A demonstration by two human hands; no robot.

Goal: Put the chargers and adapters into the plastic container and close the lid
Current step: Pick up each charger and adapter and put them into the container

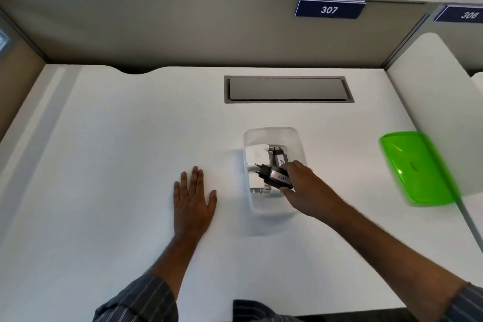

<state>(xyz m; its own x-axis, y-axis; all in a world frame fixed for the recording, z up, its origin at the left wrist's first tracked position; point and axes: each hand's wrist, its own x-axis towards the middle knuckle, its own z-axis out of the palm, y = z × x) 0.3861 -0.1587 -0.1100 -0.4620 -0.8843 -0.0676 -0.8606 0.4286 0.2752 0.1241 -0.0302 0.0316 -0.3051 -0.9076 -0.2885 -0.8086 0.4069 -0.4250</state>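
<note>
Your right hand (304, 188) reaches in over the clear plastic container (299, 138) and pinches a black charger (275, 176) between thumb and fingers; its label reads 017 and its two prongs point left. The charger sits at the container's opening, above the other items, so whether it touches them is hard to tell. Your left hand (194, 197) lies flat on the white desk (117, 151), palm down, fingers straight and slightly spread, holding nothing, just left of the container and not touching it. Inside the container: a second black charger (280, 158) with a white label at the far right, a white square adapter (257, 155) at the far left, and another white adapter (257, 184) with metal prongs toward the near end, partly hidden under the held charger. The container stands open on the desk, right of centre. The green lid (415, 170) is off, well apart to the right, leaning at the desk's right edge against the white side divider (431, 81), and looks motion-blurred. A grey cable hatch (287, 89) is set flush in the desk behind the container. The beige back partition (183, 34) carries blue number tags 307 (329, 9) and 306 (467, 14). Striped sleeves (138, 300) show at the bottom edge.
</note>
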